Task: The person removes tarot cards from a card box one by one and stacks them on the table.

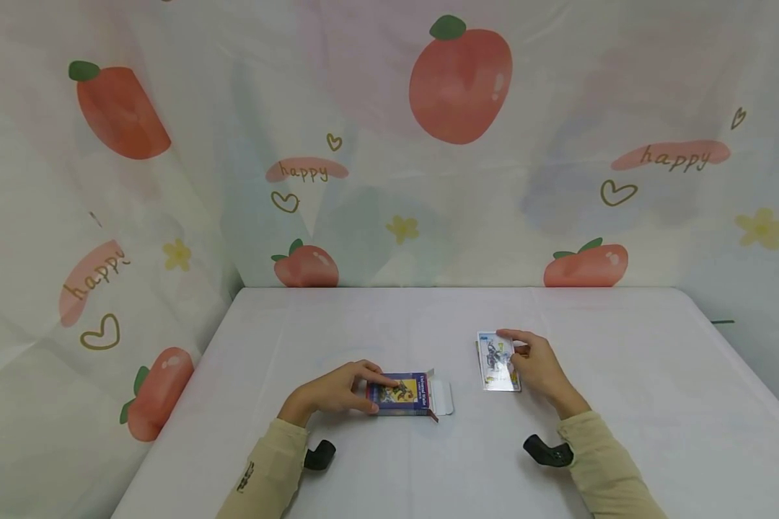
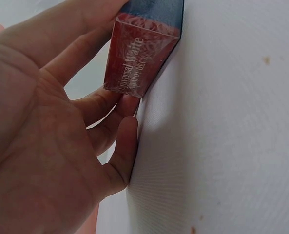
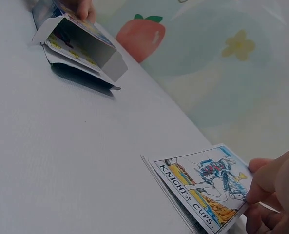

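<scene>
A blue and red tarot deck box (image 1: pixel 399 404) lies flat on the white table, its end flap standing out to the right. My left hand (image 1: pixel 337 388) grips its left end, fingers across the top and thumb on the near side. In the right wrist view the box mouth is uncovered, and cards (image 3: pixel 76 56) show inside. To the right, my right hand (image 1: pixel 540 366) pinches the right edge of a small stack of tarot cards (image 1: pixel 493 364). The top card, a Knight of Cups (image 3: pixel 202 187), faces up, with other card edges showing beneath it.
A white cloth covers the table (image 1: pixel 428 468). Behind and to the left hangs a curtain (image 1: pixel 363 94) printed with red fruit, hearts and "happy". A black curved piece (image 1: pixel 548 452) sticks out from each sleeve at the wrist.
</scene>
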Available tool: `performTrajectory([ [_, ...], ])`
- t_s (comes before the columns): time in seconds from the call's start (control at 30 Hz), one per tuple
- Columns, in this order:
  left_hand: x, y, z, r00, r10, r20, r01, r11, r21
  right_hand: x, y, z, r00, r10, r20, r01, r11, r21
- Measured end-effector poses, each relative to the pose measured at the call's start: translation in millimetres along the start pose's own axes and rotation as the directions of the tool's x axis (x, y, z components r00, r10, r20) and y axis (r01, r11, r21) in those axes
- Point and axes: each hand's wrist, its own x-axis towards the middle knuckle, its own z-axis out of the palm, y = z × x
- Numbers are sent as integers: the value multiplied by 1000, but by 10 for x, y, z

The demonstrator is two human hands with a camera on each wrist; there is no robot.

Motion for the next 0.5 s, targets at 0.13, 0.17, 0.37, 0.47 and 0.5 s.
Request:
performTrajectory([
  [0.13,-3,0,-3,1000,3,1,-3,1000,1,6,40,28,1000,-17,-6,17,999,-44],
  [0.17,-3,0,-3,1000,2,1,-2,1000,1,5,47,35,1000,-21,-7,21,999,-49],
  [0.37,-1,-4,-1,1000,-1,5,1,1000,-3,1,73,63,999,-40,-28,38,997,-67],
  [0.47,1,-6,2,1000,-2,5,2,1000,-6,-1,82,72,998,-49,-39,46,995,-85],
  [0.5,1,-6,3,1000,-2,5,2,1000,-7,-2,85,75,998,-52,-41,48,994,-95],
])
